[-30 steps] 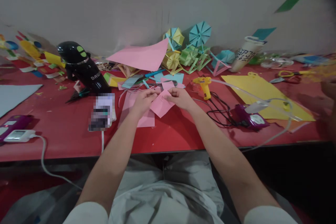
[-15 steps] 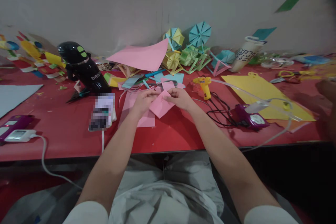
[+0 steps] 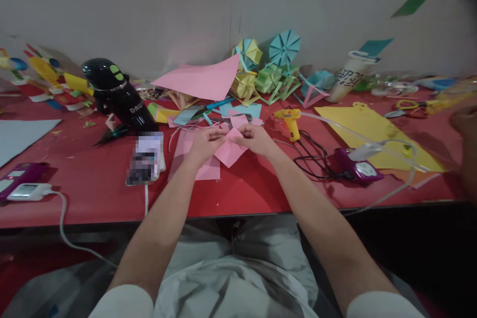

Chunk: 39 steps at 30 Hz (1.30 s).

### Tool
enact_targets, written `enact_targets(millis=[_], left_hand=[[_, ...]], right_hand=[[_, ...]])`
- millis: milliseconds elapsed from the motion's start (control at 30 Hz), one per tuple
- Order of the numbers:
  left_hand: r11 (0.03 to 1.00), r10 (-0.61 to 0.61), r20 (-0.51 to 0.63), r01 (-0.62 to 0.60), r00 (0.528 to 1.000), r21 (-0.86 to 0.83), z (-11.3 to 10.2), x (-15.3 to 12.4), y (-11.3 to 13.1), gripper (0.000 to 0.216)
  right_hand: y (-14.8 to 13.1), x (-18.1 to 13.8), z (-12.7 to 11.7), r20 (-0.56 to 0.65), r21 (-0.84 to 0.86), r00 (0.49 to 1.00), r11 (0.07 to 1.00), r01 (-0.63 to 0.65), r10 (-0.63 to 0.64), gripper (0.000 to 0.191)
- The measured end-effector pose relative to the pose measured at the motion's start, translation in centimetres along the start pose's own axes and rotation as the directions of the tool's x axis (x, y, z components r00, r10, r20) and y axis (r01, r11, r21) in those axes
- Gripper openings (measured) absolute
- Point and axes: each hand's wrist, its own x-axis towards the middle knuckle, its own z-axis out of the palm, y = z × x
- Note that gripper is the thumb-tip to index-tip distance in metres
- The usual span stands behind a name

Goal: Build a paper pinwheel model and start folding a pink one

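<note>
- Two bare hands meet over the middle of the bench in my view, with one pink square between them.
- I see the square turned like a diamond, one corner aimed at the wearer, its face plain, with a small shadow by the thumb.
- Its lower edges look straight and clean; its upper part runs in by the fingers, so I cannot tell from here whether it is folded there.
- The left hand has its grip pinched on the square's left side, fingers bent.
- The right hand has its grip closed on the right side, thumb on top.
- Below the left hand I make out a sheet in similar pink, flat and partly covered.
- To the right of the right hand is a yellow glue gun; left of the left hand lies a phone.
- Beyond, I see paper wheels in blue, yellow and green.
</note>
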Motion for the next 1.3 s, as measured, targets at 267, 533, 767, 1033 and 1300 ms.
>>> enact_targets(millis=[267, 533, 767, 1033, 1300], left_hand=[[0.999, -0.031, 0.039, 0.029, 0.999, 0.046, 0.1, -0.2, 0.4, 0.020], [0.998, -0.052, 0.036, 0.050, 0.998, 0.040, 0.1, -0.2, 0.3, 0.020], [0.998, -0.051, 0.046, 0.050, 0.998, 0.025, 0.3, -0.2, 0.0, 0.021], [0.997, -0.073, 0.049, 0.072, 0.996, 0.008, 0.4, 0.0, -0.1, 0.020], [0.993, -0.115, 0.053, 0.117, 0.992, -0.030, 0.5, -0.1, 0.0, 0.020]], right_hand=[[-0.5, 0.1, 0.1, -0.094, -0.139, 0.993, 0.988, 0.061, -0.074, 0.030], [-0.9, 0.0, 0.4, -0.137, -0.098, 0.987, 0.993, 0.072, -0.085, 0.032], [-1.2, -0.1, 0.2, -0.153, -0.118, 0.986, 0.992, 0.053, -0.071, 0.036], [-0.7, 0.3, 0.0, -0.164, -0.194, 0.978, 0.976, 0.099, -0.132, 0.036], [-0.8, 0.2, -0.1, -0.165, -0.234, 0.971, 0.964, 0.130, -0.171, 0.033]])
